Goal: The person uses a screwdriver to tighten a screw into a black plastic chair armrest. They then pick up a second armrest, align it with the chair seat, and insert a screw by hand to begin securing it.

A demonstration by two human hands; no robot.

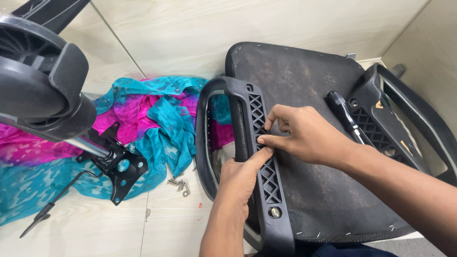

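An upturned black office chair seat (309, 190) lies on the floor with a black armrest bracket (259, 119) laid along its left edge. My left hand (238, 178) grips the armrest from the left, thumb pressed on its lattice bar. My right hand (304, 133) reaches in from the right and pinches at a spot in the middle of the bar; whatever is under the fingertips is hidden. A bolt head (275, 212) sits in the bar's near end. A second armrest (395, 114) is on the seat's right side, with a black-handled screwdriver (345, 114) lying beside it.
A chair base with caster wheel (43, 90) looms at the upper left, its gas column joined to a black tilt mechanism plate (121, 169). A pink and teal cloth (152, 114) is spread on the pale floor. Several loose screws (181, 184) lie near the cloth's edge.
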